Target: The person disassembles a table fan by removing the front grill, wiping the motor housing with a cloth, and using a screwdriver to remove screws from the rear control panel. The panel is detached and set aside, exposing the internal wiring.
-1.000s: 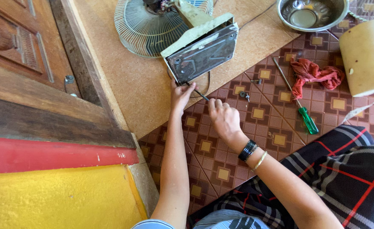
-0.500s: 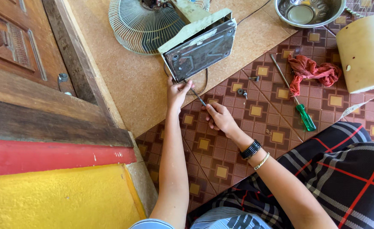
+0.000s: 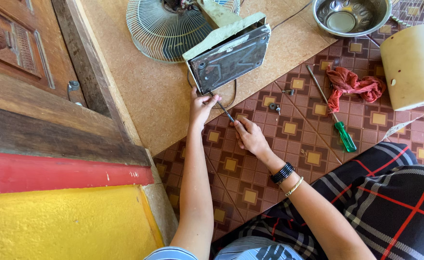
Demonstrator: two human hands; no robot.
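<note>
The right hand [image 3: 250, 136] is closing around a thin metal-shafted screwdriver [image 3: 224, 111], angling its tip up at the lower corner of the grey metal base plate of the tipped-over fan [image 3: 231, 58], while the left hand [image 3: 201, 106] is pressing curled fingers against that corner to steady it; loose screws [image 3: 273, 107] are lying aside on the patterned tiles

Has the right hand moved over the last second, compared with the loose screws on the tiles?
Yes. The right hand, gripping a thin screwdriver, has slid toward the person, away from the loose screws on the tiled floor and the fan base.
</note>
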